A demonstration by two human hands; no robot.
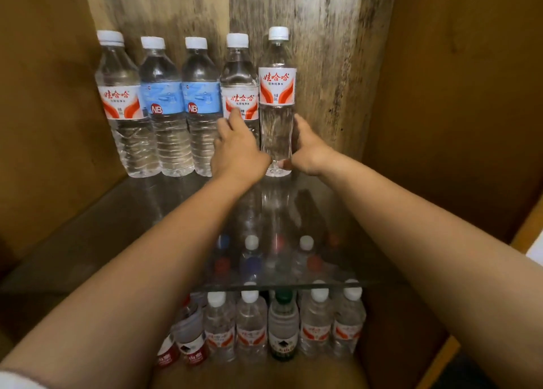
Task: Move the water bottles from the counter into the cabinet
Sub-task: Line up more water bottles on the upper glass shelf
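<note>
Reaching deep into the cabinet (458, 100), both arms stretch over the glass shelf (97, 241) toward a row of upright bottles along the back wall. The right hand (308, 150) curls round the lower body of the tall bottle (277, 94), thumb in front near its base, fingers behind it. This bottle has a red-and-white label and a white cap, and it stands at the right end of the row, its base at the shelf; whether it fully rests there cannot be told. The left hand (238, 150) lies with fingers extended against the neighbouring red-label bottle (238, 80), touching its label, not gripping it. To the left stand two blue-label bottles (179, 106) and another red-label bottle (120, 100), all close together. Below the glass, a lower shelf holds more small bottles (264, 327) in rows, one with a green cap (283, 296).
</note>
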